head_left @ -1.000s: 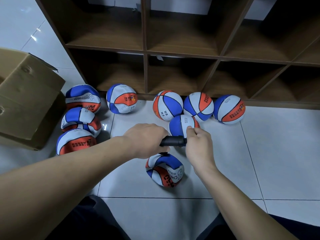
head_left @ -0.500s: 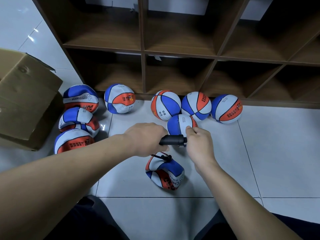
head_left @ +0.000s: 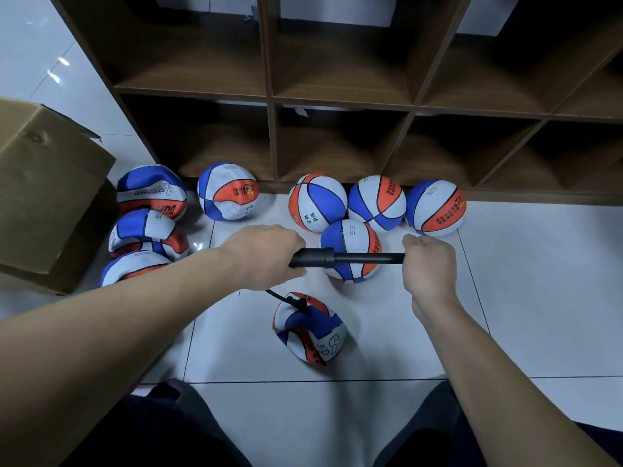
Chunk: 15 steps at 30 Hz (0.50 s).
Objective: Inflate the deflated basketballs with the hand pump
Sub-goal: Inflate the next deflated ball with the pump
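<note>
A black hand pump point(head_left: 323, 257) is held level above the floor. My left hand point(head_left: 263, 256) grips its barrel. My right hand point(head_left: 429, 264) grips the handle, with the piston rod point(head_left: 369, 258) drawn far out. A thin black hose point(head_left: 286, 298) runs from the pump down to a crumpled, deflated red, white and blue basketball point(head_left: 310, 326) on the tiles below my hands. Several round, full balls lie near the shelf, the nearest point(head_left: 350, 244) just behind the pump. Flattened balls point(head_left: 148, 230) are stacked at the left.
A brown wooden cubby shelf point(head_left: 340, 106) stands along the wall behind the balls. A cardboard box point(head_left: 50, 197) sits at the left, next to the flattened balls. Bare white floor tiles point(head_left: 539, 298) spread to the right. My dark-trousered knees point(head_left: 161, 429) fill the bottom edge.
My right hand has pulled the pump handle out to the right, exposing the long piston rod. My left hand stays on the barrel. The hose end on the crumpled ball is now plainly visible.
</note>
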Tool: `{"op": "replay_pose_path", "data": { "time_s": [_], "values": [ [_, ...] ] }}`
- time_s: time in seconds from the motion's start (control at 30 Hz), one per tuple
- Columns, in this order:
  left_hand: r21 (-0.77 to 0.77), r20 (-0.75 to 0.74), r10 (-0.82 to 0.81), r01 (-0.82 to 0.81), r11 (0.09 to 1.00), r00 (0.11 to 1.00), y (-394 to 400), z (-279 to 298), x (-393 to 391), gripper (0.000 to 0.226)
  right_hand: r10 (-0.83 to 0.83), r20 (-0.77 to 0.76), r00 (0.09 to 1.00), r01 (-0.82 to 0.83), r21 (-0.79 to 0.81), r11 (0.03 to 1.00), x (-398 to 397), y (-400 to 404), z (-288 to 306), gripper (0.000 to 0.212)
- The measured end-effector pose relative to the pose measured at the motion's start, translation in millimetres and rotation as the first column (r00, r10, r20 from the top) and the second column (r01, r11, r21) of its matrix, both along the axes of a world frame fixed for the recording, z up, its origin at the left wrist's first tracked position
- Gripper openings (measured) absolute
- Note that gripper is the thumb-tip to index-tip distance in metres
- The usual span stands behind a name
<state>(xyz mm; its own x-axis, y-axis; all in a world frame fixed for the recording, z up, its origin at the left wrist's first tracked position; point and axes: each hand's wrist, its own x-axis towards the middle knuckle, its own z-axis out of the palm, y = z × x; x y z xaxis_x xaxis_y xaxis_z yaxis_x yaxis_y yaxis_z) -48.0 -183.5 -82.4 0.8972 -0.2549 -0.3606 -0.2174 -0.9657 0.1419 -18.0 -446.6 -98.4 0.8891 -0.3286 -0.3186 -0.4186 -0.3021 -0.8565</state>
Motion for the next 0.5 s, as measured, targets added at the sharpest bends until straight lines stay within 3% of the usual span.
{"op": "replay_pose_path", "data": {
  "time_s": [0.5],
  "values": [
    [-0.068, 0.009, 0.009, -0.008, 0.998, 1.0, -5, 3, 0, 0.024, 0.113, 0.042, 0.993, -0.113, 0.001, 0.994, -10, 39, -1, 0.039]
  ]
}}
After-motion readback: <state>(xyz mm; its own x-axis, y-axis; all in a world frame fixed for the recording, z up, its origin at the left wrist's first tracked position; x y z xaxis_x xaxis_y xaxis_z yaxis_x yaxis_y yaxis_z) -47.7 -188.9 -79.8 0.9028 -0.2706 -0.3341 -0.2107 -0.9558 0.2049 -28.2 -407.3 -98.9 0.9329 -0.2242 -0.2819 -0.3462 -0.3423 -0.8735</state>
